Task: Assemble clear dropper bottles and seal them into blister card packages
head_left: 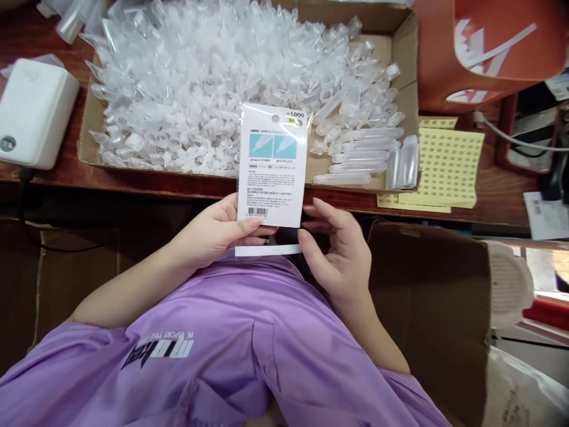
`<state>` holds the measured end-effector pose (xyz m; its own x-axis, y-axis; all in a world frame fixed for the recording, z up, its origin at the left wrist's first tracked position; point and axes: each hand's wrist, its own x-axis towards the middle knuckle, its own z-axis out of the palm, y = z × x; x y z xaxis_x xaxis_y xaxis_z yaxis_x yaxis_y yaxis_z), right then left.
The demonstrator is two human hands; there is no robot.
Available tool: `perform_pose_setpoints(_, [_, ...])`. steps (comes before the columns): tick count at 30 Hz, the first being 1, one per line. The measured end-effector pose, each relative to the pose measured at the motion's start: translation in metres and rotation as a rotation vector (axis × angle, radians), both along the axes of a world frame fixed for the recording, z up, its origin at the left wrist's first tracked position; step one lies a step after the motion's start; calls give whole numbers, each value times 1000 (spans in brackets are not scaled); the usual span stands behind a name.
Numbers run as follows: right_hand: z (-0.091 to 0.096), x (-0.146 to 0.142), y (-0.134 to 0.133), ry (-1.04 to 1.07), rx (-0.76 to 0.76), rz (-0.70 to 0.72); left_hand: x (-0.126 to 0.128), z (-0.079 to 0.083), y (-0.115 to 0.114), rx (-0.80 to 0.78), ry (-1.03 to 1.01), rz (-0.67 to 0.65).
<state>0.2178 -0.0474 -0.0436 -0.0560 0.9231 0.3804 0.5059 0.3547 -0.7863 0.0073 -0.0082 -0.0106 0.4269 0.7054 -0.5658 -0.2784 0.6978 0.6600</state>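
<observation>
Left hand has the lower-left corner of the printed barcode card pinched, thumb on the printed face, fingers behind. Card stands up from that grip, extending beyond the fingertips. White strip sits just below the left fingers, reaching over toward the right thumb. Right hand is loosely curled with a wide gap between thumb and fingers, just beside the card's lower-right corner; can't tell if it's touching. Beyond both hands' fingers: cardboard tray of clear plastic pieces. Yellow sticker sheets lie past the right fingers, off to their right.
</observation>
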Motion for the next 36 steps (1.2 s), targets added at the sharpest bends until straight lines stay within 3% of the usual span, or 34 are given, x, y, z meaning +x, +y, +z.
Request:
perform_pose_setpoints(3, [6,6,10,-251,244,92,1,-1,4,2,-43,-39])
perform_pose_setpoints(7, [15,9,21,-285,150,211,1,1,8,-12,-48,-40])
perform_pose_setpoints(14, [11,5,13,-155,-134,104,-2,2,9,-12,-94,-57])
perform_pose_setpoints(19, [6,-3,10,-28,-50,27,-3,-1,12,-19,-147,-96])
perform_pose_setpoints(26, [9,-10,13,42,-10,22,-6,-1,14,-59,-169,-88])
perform_pose_setpoints(36, [4,-2,22,-238,184,91,-6,0,12,-75,-225,94])
